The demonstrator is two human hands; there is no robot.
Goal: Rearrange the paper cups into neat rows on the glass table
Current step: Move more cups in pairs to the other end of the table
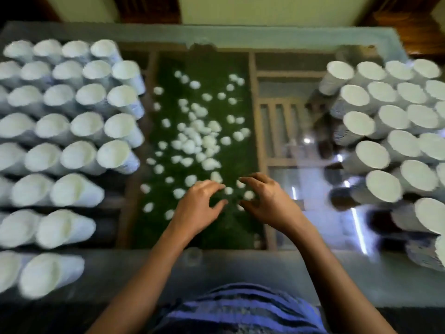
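Two empty, loosely curled grips: left hand point(198, 207), right hand point(268, 204), between paper cups point(86, 124).

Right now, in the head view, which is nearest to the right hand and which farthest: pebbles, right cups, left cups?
1. Pebbles: centre, beside the right hand.
2. Right cups: on its right.
3. Left cups: far left, beyond the left hand.

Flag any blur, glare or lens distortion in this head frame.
Head view: motion blur smears the left cups most; wide-angle distortion splays the right cups outward; glare streaks lie on the glass table beside the right hand; the left hand and right hand look only slightly soft.
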